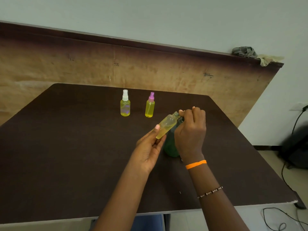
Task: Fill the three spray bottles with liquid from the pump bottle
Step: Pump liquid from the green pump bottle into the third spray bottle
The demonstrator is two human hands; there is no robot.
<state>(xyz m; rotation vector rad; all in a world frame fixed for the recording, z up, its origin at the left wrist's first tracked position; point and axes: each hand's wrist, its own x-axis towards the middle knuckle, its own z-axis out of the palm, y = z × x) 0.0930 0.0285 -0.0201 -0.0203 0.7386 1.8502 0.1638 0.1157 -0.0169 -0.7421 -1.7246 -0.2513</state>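
Observation:
My left hand [149, 147] holds a small clear spray bottle [166, 125] without its cap, tilted with its threaded neck up and to the right; yellow liquid fills its lower part. My right hand [191, 130] sits curled over the top of the green pump bottle [170, 147], right at the small bottle's neck; the pump head is hidden under my fingers. Two capped spray bottles filled with yellow liquid stand upright farther back: one with a white cap [125, 103] and one with a pink cap [150, 105].
The dark brown table [66, 147] ends near the bottom of the view. A tan board [183, 72] stands behind it with rags [245, 51] on its top right corner. Cables [283, 219] and a dark bag [296, 147] lie on the floor at right.

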